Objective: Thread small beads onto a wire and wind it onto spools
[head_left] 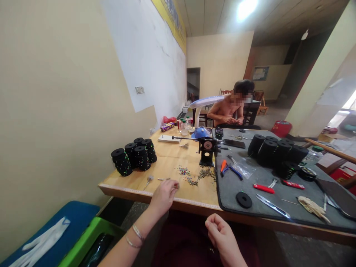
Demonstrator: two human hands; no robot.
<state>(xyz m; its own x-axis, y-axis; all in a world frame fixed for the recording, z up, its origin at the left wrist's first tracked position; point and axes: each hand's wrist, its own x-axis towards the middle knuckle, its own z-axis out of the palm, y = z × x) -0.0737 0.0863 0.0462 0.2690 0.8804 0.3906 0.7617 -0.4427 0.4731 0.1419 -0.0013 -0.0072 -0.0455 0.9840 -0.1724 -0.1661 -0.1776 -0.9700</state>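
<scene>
My left hand (163, 194) rests on the near edge of the wooden table (133, 181), its fingers curled in a pinch near a small silver pin; what it holds, if anything, is too small to make out. Just beyond it lie scattered coloured beads (184, 171) and a pile of small dark metal parts (206, 173). My right hand (221, 231) hovers below the table edge over my lap, fingers curled closed, with nothing visible in them. A black winding device (207, 150) stands mid-table.
Stacks of black spools stand at the left (133, 155) and on the grey mat (274, 151). Pliers (229, 168), scissors (272, 207), red tools and a loose black disc (244, 199) lie on the mat. A person sits at the far end by a desk lamp (207, 102).
</scene>
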